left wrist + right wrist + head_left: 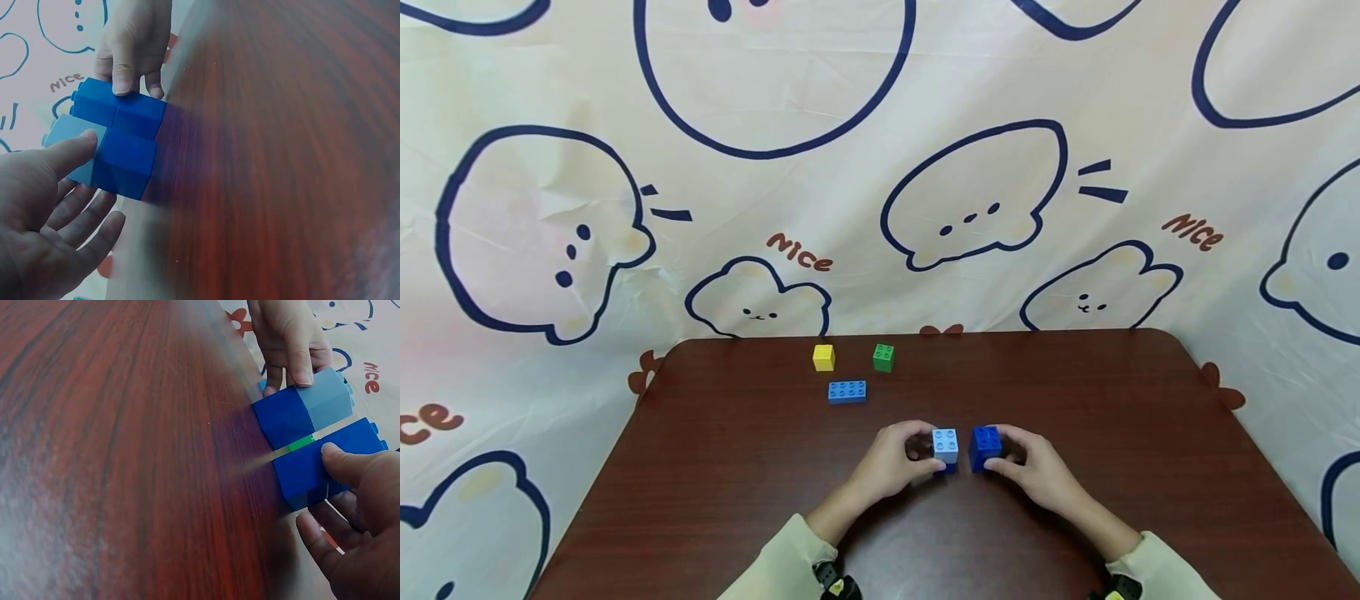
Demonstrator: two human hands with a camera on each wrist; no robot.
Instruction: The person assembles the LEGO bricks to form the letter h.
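Note:
My left hand [891, 460] pinches a stack of two bricks between thumb and fingers: a light blue brick [945, 444] on top of a dark blue brick [125, 164]. To its right, my right hand [1037, 467] pinches a second stack, two dark blue bricks [984, 448] one on the other. Both stacks stand upright side by side, with a narrow gap between them in the head view. In the right wrist view the right thumb [340, 464] lies across the near face of its stack, around the seam.
Farther back on the brown table [737, 467] stand a yellow brick [823, 357], a green brick [883, 358] and a longer blue brick [847, 392]. A cloth printed with cartoon figures [977, 196] hangs behind the table's far edge.

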